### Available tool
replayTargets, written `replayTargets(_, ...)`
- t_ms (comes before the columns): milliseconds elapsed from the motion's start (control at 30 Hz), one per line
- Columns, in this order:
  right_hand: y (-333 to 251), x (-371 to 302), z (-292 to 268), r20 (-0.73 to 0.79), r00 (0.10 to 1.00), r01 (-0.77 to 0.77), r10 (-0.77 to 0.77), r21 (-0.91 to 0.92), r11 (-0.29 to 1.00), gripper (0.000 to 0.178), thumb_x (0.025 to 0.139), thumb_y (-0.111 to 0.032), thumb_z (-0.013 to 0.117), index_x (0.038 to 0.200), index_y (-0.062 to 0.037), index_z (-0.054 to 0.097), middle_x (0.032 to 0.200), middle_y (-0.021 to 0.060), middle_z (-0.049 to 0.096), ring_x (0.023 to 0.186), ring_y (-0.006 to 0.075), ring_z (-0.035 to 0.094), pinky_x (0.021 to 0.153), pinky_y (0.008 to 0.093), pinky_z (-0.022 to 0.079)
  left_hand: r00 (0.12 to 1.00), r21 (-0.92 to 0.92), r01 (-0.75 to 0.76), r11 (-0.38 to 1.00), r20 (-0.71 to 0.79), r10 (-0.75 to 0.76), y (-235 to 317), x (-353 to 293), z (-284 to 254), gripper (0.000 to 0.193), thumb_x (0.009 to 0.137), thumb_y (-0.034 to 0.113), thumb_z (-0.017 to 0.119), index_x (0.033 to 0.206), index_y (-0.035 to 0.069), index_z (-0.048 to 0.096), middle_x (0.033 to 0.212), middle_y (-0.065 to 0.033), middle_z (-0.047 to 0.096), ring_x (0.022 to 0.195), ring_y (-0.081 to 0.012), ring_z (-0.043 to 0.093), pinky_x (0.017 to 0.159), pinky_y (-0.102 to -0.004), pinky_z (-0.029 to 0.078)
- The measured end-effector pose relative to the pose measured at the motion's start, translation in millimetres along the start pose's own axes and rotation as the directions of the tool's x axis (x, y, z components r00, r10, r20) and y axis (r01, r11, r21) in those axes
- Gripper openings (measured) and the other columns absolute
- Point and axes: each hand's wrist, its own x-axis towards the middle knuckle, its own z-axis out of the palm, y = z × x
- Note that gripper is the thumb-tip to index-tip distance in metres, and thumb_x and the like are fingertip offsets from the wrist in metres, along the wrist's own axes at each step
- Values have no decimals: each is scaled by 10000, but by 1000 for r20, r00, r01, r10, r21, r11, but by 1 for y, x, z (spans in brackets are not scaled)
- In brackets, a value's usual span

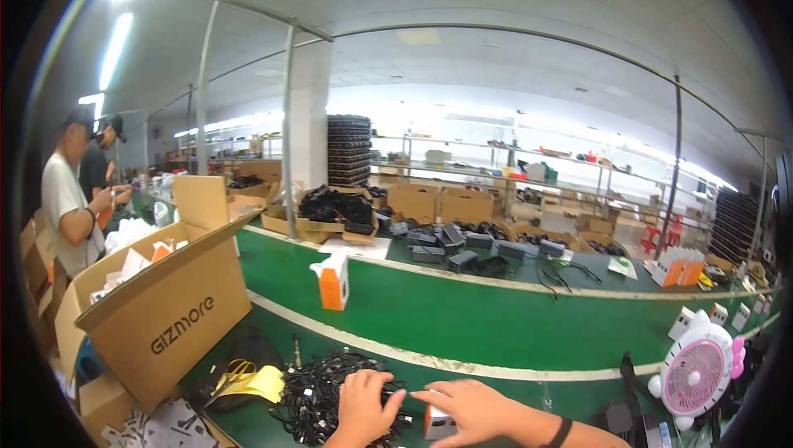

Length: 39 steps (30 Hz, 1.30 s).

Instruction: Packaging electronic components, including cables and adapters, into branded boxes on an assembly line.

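Black cables (312,394) lie in a tangled pile at the front edge of the bench. My left hand (366,408) rests over the pile's right side, its thumb spread from its bent fingers and nothing visible between them. Just to the right, my right hand (475,409) has its fingers across the top of a small white-and-orange box (439,425) and its thumb low beside it. The hand covers part of this box. A black band circles my right wrist.
A large cardboard box (178,316) stands at left, beside yellow-handled scissors (235,372). An orange-and-white carton (334,283) sits on the green conveyor (496,324). A pink-and-white fan (698,369) stands at right. Black adapters (450,237) lie beyond. Two people (70,192) are at far left.
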Motion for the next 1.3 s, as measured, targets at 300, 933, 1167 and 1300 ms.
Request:
replayTargets(300, 118, 40, -41, 146, 789, -502, 597, -408, 763, 902, 711, -392, 908, 1495, -264, 483, 1273, 143, 658, 1138, 375, 676, 925, 506, 552, 915, 346, -62, 936, 393, -85, -11, -13, -1, 380, 813, 325, 828, 1155, 201, 714, 1291, -20, 633, 1264, -295, 526, 1044, -501, 393)
replayTargets(933, 245, 214, 43, 47, 725, -680, 687, -105, 725, 1169, 784, -711, 782, 1544, 76, 368, 1486, 328, 524, 1404, 456, 508, 1150, 475, 447, 819, -341, -245, 908, 428, 382, 30, -13, 4, 217, 969, 247, 643, 1150, 132, 674, 980, -111, 709, 906, -315, 697, 793, -458, 522)
replayTargets(1167, 133, 340, 116, -52, 471, -756, 880, 490, 434, 1466, 658, -648, 920, 1633, 27, 57, 1548, 384, 375, 1406, 469, 488, 1142, 477, 458, 693, -353, -285, 891, 567, 446, 41, -44, 26, 277, 860, 341, 748, 991, 99, 721, 966, -127, 731, 978, -337, 706, 804, -483, 544)
replayTargets(1300, 130, 365, 144, -209, 326, -670, 922, 637, 381, 1330, 633, -470, 977, 1589, -33, 161, 1424, 328, 538, 1302, 445, 589, 1098, 487, 489, 750, -479, -357, 802, 364, 552, 19, -68, 81, 322, 809, 357, 791, 972, 86, 730, 979, -135, 736, 1011, -332, 700, 811, -496, 541)
